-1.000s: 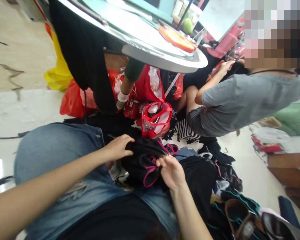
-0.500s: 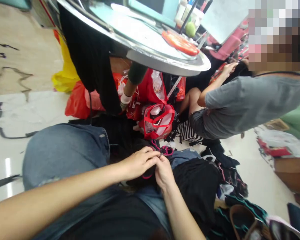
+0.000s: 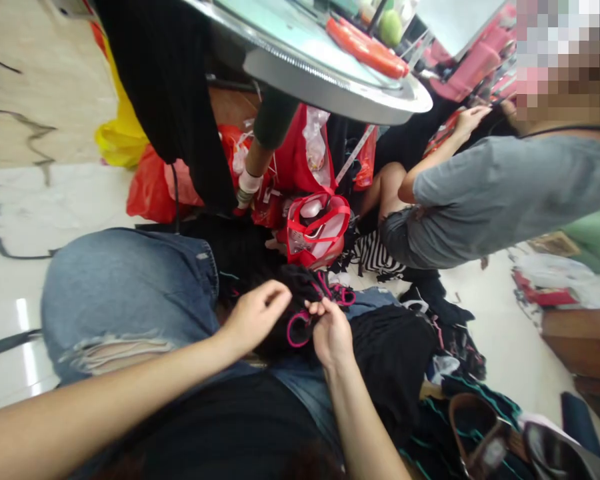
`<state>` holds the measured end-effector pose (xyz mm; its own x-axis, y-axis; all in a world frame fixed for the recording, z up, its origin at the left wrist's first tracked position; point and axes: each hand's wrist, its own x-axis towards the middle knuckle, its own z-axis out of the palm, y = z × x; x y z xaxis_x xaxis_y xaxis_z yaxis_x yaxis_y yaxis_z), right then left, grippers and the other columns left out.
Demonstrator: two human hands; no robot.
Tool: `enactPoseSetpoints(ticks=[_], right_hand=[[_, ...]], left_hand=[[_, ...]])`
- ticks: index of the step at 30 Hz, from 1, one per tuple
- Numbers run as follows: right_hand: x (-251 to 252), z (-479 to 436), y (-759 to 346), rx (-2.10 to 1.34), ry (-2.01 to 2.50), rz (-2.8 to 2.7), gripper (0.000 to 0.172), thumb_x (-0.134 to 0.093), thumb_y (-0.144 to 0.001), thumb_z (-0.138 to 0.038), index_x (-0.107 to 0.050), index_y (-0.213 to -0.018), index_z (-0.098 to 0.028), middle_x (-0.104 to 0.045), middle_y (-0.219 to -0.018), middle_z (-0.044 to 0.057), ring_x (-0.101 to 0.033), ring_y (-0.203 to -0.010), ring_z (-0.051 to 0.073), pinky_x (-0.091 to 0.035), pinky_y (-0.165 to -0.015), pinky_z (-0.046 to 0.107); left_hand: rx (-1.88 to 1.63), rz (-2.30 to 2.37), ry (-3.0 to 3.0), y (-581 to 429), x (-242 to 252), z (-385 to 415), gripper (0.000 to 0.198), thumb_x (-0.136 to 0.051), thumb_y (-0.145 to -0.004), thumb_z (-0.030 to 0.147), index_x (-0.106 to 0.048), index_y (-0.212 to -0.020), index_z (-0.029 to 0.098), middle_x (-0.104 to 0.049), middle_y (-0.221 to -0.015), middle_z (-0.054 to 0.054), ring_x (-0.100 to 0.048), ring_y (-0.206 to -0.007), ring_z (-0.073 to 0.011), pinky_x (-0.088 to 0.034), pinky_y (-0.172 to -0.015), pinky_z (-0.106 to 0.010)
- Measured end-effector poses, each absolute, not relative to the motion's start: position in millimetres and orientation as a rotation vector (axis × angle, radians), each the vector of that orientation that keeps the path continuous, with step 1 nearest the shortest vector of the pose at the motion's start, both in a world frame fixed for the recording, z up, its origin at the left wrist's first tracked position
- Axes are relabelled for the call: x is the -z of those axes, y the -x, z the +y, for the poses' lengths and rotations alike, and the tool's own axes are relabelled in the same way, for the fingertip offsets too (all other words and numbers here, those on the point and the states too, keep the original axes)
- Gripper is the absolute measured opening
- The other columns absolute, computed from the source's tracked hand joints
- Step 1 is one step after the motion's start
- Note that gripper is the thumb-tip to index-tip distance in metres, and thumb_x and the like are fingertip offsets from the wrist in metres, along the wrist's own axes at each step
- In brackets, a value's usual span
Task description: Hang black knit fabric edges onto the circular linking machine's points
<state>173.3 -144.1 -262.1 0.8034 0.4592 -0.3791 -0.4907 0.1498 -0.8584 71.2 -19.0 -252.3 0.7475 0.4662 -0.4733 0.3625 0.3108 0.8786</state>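
A black garment with pink trim lies bunched on my ripped blue jeans. My right hand pinches the fabric near a pink loop. My left hand is raised just to the left, its curled fingers at the garment's upper edge and holding nothing that I can see. Much of the garment's shape is hidden by its own folds.
A co-worker in a grey T-shirt sits at right. Ahead are a red-trimmed clear bag and a round metal table edge. Orange and yellow plastic bags lie on the floor. Dark clothes are heaped at right.
My left hand has moved away from my right hand and lifted off the garment. More of the pink trim now shows between my hands.
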Motion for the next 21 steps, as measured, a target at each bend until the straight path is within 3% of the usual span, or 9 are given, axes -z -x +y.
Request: enactPoseSetpoints(ticks=[3,6,9,11,12,16,19,21], right_hand=[[243.7,-155.1,-187.9,-0.659,1.133,0.097,0.030,-0.075,-0.075,-0.041,-0.056,-0.061,-0.022,-0.048,-0.055,-0.006,-0.054,-0.063,0.014,-0.049,-0.079,0.035],[228.9,-166.1,-196.6,-0.647,1.092,0.104,0.026,-0.077,-0.074,-0.038,-0.060,-0.064,-0.021,-0.045,-0.055,-0.007,-0.053,-0.063,0.014,-0.044,-0.072,0.031],[226.4,-171.5,-200.2,-0.609,1.116,0.139,0.024,-0.079,-0.069,-0.037,-0.061,-0.063,-0.021,-0.047,-0.055,-0.007,-0.053,-0.063,0.013,-0.044,-0.072,0.031],[231.8,-166.9,-195.6,-0.586,1.180,0.142,0.022,-0.079,-0.067,-0.035,-0.063,-0.063,-0.021,-0.051,-0.057,-0.006,-0.054,-0.064,0.014,-0.043,-0.072,0.031],[236.1,-161.8,-190.3,-0.605,1.218,0.125,0.020,-0.080,-0.065,-0.033,-0.064,-0.064,-0.021,-0.054,-0.058,-0.006,-0.054,-0.063,0.013,-0.043,-0.070,0.030],[253.7,-138.0,-160.9,-0.956,1.267,0.010,0.014,-0.082,-0.059,-0.020,-0.071,-0.067,-0.016,-0.066,-0.063,-0.002,-0.054,-0.061,0.013,-0.042,-0.065,0.028],[259.0,-137.6,-154.0,-1.034,1.190,0.067,0.017,-0.082,-0.057,-0.022,-0.071,-0.068,-0.017,-0.069,-0.066,-0.003,-0.059,-0.067,0.014,-0.046,-0.073,0.028],[257.8,-146.0,-161.1,-0.987,1.137,0.111,0.021,-0.084,-0.057,-0.026,-0.064,-0.060,-0.020,-0.063,-0.058,-0.005,-0.060,-0.066,0.014,-0.048,-0.078,0.029]], left_hand=[[-0.028,1.332,-0.720,-68.7,287.9,9.8,0.019,-0.071,-0.085,0.029,-0.063,-0.078,0.014,-0.068,-0.087,-0.014,-0.067,-0.091,-0.0293,-0.055,-0.086,-0.043],[-0.114,1.332,-0.607,-81.7,286.7,49.5,0.023,-0.060,-0.093,0.029,-0.059,-0.074,0.015,-0.065,-0.080,-0.011,-0.066,-0.076,-0.0215,-0.056,-0.076,-0.034],[-0.343,1.195,-0.617,-93.6,252.6,73.1,0.020,-0.048,-0.098,0.025,-0.060,-0.084,0.019,-0.065,-0.081,-0.002,-0.064,-0.069,-0.0113,-0.055,-0.074,-0.023],[-0.379,0.952,-0.905,-91.6,230.2,61.4,0.011,-0.055,-0.093,0.019,-0.065,-0.097,0.019,-0.067,-0.086,-0.003,-0.066,-0.069,-0.0125,-0.055,-0.070,-0.023],[-0.255,0.803,-1.174,-87.9,223.1,47.0,0.016,-0.059,-0.089,0.016,-0.067,-0.103,0.018,-0.068,-0.088,-0.004,-0.067,-0.068,-0.0150,-0.055,-0.066,-0.025],[0.165,0.458,-2.069,-70.4,226.1,-16.3,0.035,-0.055,-0.081,0.006,-0.071,-0.111,0.018,-0.067,-0.098,-0.011,-0.069,-0.085,-0.0241,-0.054,-0.076,-0.033],[0.214,0.396,-2.121,-63.0,244.1,-6.9,0.031,-0.054,-0.087,0.018,-0.071,-0.113,0.020,-0.071,-0.103,-0.009,-0.069,-0.094,-0.0238,-0.054,-0.084,-0.031],[0.182,0.458,-2.100,-63.0,258.8,25.1,0.029,-0.052,-0.090,0.028,-0.073,-0.109,0.021,-0.074,-0.107,-0.007,-0.068,-0.101,-0.0230,-0.052,-0.090,-0.030]])
